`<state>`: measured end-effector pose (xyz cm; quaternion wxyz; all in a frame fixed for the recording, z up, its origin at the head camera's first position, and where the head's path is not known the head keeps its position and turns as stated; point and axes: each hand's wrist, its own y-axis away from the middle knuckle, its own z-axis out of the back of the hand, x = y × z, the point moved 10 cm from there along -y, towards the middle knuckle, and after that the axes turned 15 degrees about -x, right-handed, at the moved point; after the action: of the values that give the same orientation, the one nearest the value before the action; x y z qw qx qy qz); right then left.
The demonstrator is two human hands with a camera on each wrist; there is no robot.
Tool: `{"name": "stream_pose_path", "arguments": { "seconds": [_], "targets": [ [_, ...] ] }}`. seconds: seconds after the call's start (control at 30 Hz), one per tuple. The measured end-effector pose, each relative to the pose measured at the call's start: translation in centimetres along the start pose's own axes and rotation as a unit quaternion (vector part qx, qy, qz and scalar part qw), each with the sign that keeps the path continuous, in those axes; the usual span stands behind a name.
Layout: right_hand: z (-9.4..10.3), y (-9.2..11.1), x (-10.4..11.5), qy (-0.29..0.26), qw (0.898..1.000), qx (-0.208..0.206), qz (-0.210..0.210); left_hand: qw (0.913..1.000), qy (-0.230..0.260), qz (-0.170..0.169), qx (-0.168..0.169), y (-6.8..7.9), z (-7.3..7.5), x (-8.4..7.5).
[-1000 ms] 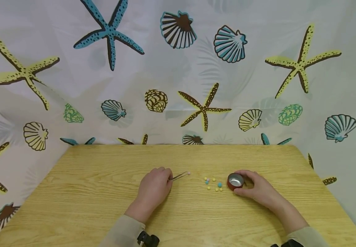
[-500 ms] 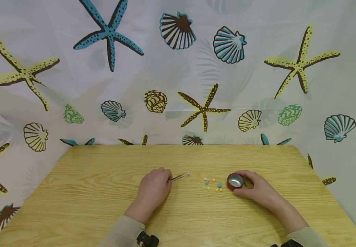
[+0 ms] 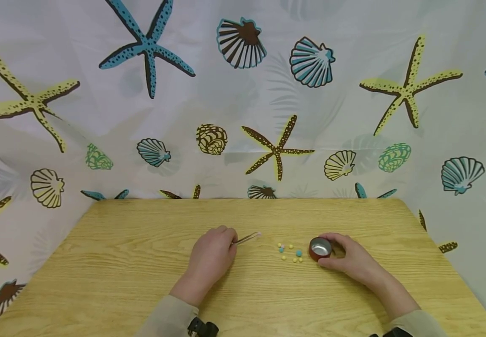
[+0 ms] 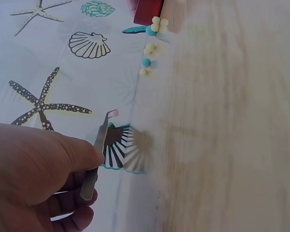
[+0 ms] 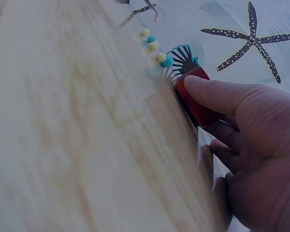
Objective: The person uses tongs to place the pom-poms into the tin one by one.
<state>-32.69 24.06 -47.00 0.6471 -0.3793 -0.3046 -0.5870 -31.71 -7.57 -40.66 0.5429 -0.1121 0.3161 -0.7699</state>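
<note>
My left hand (image 3: pixel 213 255) pinches a pair of bent-tip metal tweezers (image 4: pixel 101 140) between thumb and fingers. A small pink bead (image 4: pixel 115 113) sits at the tips of the tweezers, above the table. To the right, my right hand (image 3: pixel 352 260) grips a small round red cup (image 3: pixel 320 249) with a silver inside, thumb and fingers around its side. The inside of the cup shows only in the head view. Between the tweezers and the cup lie several small beads: yellow ones (image 3: pixel 291 246), blue ones (image 3: pixel 299 253) and a pink one (image 3: pixel 283 246).
The beads lie loose on a light wooden table (image 3: pixel 142 290), close to the cup's left side. A white cloth (image 3: pixel 234 93) printed with starfish and shells hangs behind the table and along both sides.
The tweezers' tips have lifted slightly and moved a little to the right with the pink bead. My right hand and the cup stay in place; the head view has shifted slightly.
</note>
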Motion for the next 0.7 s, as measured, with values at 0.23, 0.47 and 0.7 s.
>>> {"name": "stream_pose_path", "arguments": {
  "seconds": [0.23, 0.47, 0.7],
  "targets": [
    [-0.1, 0.1, 0.1, -0.005, 1.0, 0.001, 0.003, 0.9999, 0.014, -0.001, -0.002, -0.6, 0.1, -1.5],
    [-0.1, 0.1, 0.1, -0.008, 1.0, 0.0, 0.002, 0.9996, 0.021, -0.014, -0.015, -1.3, 0.4, -3.5],
    [-0.2, 0.0, 0.0, -0.014, 1.0, 0.006, -0.006, 0.999, 0.031, -0.026, -0.017, -1.7, 0.2, -5.4]
  ]
}}
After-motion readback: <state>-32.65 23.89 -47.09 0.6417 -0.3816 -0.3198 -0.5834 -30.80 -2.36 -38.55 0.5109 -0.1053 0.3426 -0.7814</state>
